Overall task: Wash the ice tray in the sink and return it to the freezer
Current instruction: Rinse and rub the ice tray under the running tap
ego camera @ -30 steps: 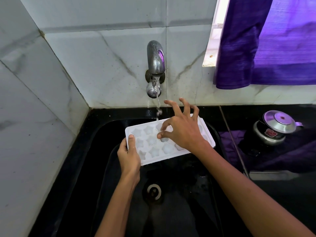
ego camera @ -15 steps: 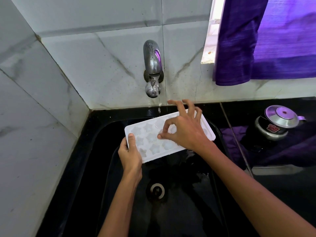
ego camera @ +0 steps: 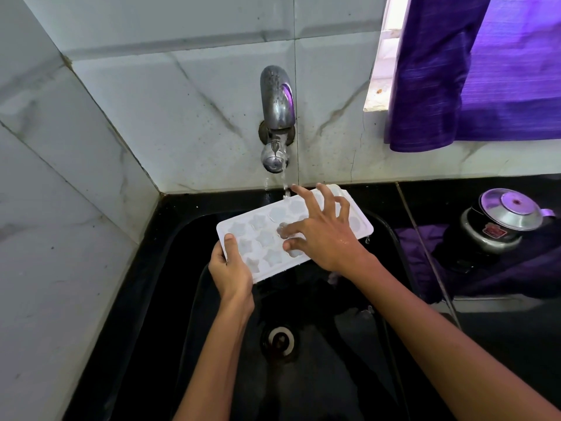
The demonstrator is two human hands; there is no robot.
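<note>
Left hand (ego camera: 230,270) grips ice tray (ego camera: 267,238) at its 8 o'clock end; long axis toward 2 o'clock, right hand (ego camera: 326,235) spread flat, rubbing its cells.

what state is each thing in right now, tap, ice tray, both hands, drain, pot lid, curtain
tap: running, thin stream
ice tray: held over the sink, tilted, cavities up, wet
left hand: grips the tray's near corner
right hand: fingers spread, fingertips rubbing the cavities
drain: unplugged
pot: lid on
curtain: hanging, partly drawn
</note>
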